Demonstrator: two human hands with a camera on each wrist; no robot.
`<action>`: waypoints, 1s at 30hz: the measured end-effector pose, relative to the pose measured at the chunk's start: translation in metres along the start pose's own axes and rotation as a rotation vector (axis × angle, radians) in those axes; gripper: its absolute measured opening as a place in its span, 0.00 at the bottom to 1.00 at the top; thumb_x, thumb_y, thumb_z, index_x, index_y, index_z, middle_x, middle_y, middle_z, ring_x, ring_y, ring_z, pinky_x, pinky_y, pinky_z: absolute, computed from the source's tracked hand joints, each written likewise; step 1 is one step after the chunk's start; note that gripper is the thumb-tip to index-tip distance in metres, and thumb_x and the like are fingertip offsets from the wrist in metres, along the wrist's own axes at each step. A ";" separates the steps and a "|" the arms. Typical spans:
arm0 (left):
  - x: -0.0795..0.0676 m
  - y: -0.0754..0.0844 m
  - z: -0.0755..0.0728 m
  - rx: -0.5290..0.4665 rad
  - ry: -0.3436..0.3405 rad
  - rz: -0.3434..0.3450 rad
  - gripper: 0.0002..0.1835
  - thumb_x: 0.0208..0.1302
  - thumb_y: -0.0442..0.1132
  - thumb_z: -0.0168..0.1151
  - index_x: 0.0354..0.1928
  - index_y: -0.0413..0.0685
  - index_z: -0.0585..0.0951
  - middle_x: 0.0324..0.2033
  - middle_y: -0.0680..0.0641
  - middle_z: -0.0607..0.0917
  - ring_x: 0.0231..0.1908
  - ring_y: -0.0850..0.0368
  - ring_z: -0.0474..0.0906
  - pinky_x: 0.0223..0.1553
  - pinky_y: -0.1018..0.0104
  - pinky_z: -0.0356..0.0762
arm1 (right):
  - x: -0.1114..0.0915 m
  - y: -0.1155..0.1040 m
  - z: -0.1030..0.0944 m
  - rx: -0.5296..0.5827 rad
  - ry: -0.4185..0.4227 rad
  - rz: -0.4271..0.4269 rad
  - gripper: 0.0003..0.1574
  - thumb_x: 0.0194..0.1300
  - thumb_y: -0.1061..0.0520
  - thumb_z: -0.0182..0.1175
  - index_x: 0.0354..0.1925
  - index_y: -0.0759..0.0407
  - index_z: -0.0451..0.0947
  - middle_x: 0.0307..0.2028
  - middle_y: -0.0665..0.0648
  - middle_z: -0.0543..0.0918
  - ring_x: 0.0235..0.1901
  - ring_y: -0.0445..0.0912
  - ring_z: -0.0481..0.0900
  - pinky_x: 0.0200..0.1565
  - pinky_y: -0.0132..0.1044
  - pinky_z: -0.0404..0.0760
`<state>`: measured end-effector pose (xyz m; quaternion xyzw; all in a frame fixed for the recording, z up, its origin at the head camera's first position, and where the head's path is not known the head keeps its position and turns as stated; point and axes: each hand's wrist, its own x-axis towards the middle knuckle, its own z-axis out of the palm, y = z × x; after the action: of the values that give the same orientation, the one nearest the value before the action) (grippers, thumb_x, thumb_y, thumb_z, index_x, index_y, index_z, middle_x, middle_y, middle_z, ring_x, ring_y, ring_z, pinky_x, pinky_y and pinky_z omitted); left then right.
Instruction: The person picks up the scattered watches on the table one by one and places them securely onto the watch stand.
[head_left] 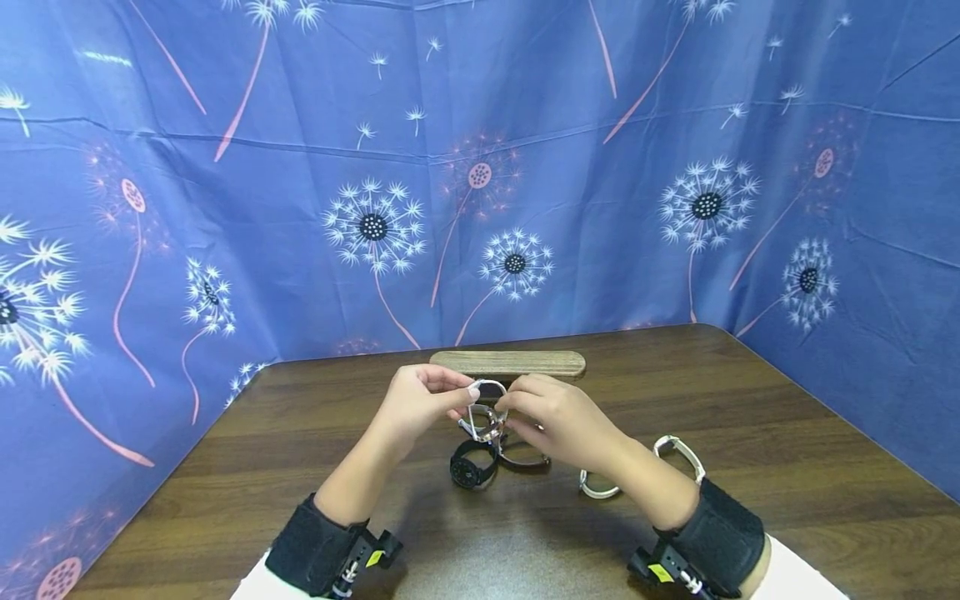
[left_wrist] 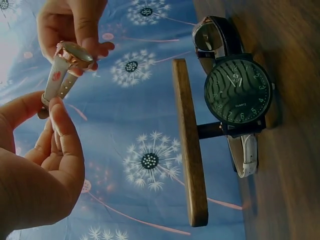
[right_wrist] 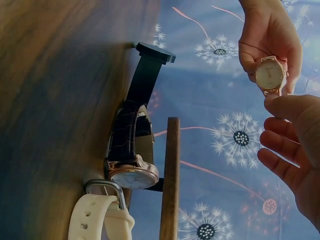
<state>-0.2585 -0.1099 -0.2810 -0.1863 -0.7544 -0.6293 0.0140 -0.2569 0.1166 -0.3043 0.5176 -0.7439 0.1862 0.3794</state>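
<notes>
A small wristwatch (left_wrist: 56, 80) with a rose-gold case and a white, pink-marked strap is held up between both hands. My left hand (head_left: 420, 404) pinches its strap near the buckle end. My right hand (head_left: 558, 421) holds the watch at its case side, thumb close to the lug in the right wrist view. The pale round dial (right_wrist: 270, 75) faces the right wrist camera. Below the hands lie a black watch (head_left: 467, 472) and a dark-strapped watch (head_left: 525, 462). Another white-strapped watch (left_wrist: 249, 155) shows behind the black one in the left wrist view.
Behind the hands is a wooden bar (head_left: 510, 362) with rounded ends, on a dark post (left_wrist: 210, 131). A cream-strapped watch (head_left: 678, 454) lies by the right forearm. The brown wooden table (head_left: 300, 442) meets a blue dandelion-print cloth (head_left: 300, 208) at the back and sides.
</notes>
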 end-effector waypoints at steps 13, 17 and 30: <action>0.002 0.002 -0.003 -0.008 0.022 0.061 0.12 0.61 0.35 0.67 0.40 0.30 0.83 0.32 0.42 0.87 0.28 0.53 0.83 0.35 0.60 0.83 | -0.003 0.003 0.003 0.284 0.120 0.279 0.07 0.56 0.65 0.69 0.31 0.55 0.81 0.26 0.44 0.78 0.25 0.35 0.74 0.27 0.27 0.77; 0.001 0.002 -0.002 -0.024 0.038 0.110 0.11 0.61 0.31 0.65 0.41 0.28 0.82 0.33 0.40 0.86 0.28 0.57 0.82 0.34 0.63 0.83 | -0.001 0.001 0.000 0.380 0.113 0.496 0.04 0.58 0.65 0.68 0.30 0.57 0.82 0.22 0.45 0.78 0.21 0.37 0.73 0.23 0.31 0.76; -0.009 -0.002 0.026 0.278 0.091 0.645 0.25 0.49 0.24 0.74 0.49 0.34 0.75 0.49 0.42 0.75 0.49 0.49 0.77 0.40 0.68 0.83 | 0.004 -0.004 0.001 0.935 0.121 0.938 0.10 0.65 0.64 0.60 0.35 0.74 0.77 0.26 0.60 0.79 0.22 0.44 0.77 0.27 0.39 0.84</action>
<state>-0.2447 -0.0875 -0.2904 -0.3829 -0.7337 -0.4915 0.2711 -0.2540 0.1117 -0.3030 0.2379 -0.7086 0.6634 0.0350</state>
